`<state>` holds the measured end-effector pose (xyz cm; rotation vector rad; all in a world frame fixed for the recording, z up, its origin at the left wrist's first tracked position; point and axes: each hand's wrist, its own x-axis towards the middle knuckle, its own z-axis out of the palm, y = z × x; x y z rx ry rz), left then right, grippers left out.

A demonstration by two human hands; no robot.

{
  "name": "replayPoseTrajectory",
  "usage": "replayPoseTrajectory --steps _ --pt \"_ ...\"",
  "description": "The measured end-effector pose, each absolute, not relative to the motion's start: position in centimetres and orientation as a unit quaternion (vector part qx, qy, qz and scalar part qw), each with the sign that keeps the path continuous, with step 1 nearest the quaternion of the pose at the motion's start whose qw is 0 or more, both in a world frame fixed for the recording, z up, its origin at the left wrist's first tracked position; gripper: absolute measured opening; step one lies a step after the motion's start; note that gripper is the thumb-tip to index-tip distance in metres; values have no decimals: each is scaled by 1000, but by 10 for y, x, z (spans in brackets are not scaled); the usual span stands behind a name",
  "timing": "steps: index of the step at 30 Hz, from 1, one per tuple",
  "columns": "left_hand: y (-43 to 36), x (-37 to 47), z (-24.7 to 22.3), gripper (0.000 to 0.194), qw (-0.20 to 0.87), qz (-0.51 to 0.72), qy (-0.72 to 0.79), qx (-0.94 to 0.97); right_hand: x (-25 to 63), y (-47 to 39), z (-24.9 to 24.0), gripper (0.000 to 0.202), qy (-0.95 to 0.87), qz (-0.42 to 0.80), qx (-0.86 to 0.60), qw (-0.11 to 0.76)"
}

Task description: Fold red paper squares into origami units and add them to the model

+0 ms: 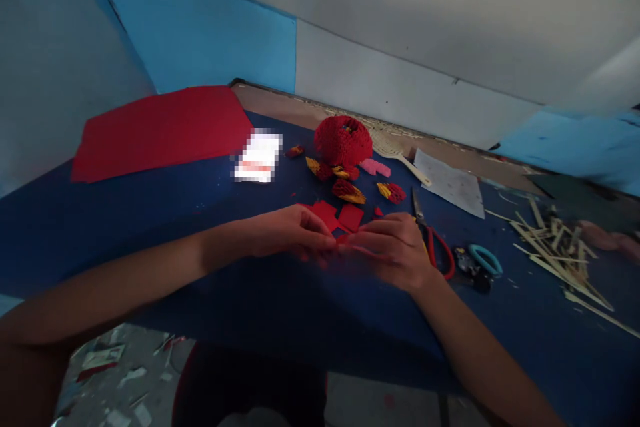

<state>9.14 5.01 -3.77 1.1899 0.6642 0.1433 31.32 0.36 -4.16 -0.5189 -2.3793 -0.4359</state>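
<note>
My left hand (293, 232) and my right hand (393, 247) meet above the blue table, fingertips pinched on a small red paper piece (342, 239). Fingers partly cover it, so its shape cannot be made out. Just behind my hands lie small red paper squares (351, 217). Farther back are several folded red and yellow paper pieces (349, 191) and a round red folded-paper form (343, 141) with an opening on top. Beside my right hand are scissors (440, 253) with red handles, their blades pointing away from me.
A large red sheet (165, 133) covers the table's back left, near a bright blurred rectangle (259, 157). A pale hairbrush (395, 152), white paper (450, 181), turquoise-handled tool (485, 259) and thin strips (565, 253) lie rightward. Another person's hand (600, 237) is at far right.
</note>
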Motion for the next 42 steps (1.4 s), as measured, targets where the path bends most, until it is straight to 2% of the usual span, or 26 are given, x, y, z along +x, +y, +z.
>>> replayPoseTrajectory --steps 4,8,10,14,17,21,25,29,35,42 --pt "48 93 -33 17 728 119 322 593 306 6 -43 19 -895 -108 -264 344" --pt "48 93 -36 18 669 180 352 629 294 9 -48 14 -794 149 -439 393" --pt "48 92 -38 19 648 187 350 649 289 9 -50 15 -730 278 -479 400" --pt "47 92 -42 23 612 199 334 689 285 7 -52 25 -645 428 -481 411" --pt "47 92 -41 23 563 222 334 723 286 7 -53 21 -525 551 -484 432" --pt "44 90 -37 21 479 234 350 770 287 8 -54 20 -369 698 -468 398" --pt "41 89 -36 23 446 239 350 789 287 8 -52 20 -412 669 -484 385" --pt "39 90 -38 25 419 249 344 802 288 5 -49 16 -557 538 -501 386" --pt "38 94 -44 20 306 263 328 854 283 -1 -48 12 -701 335 -502 381" --pt "37 95 -52 18 231 240 309 891 283 -4 -50 14 -782 195 -479 347"
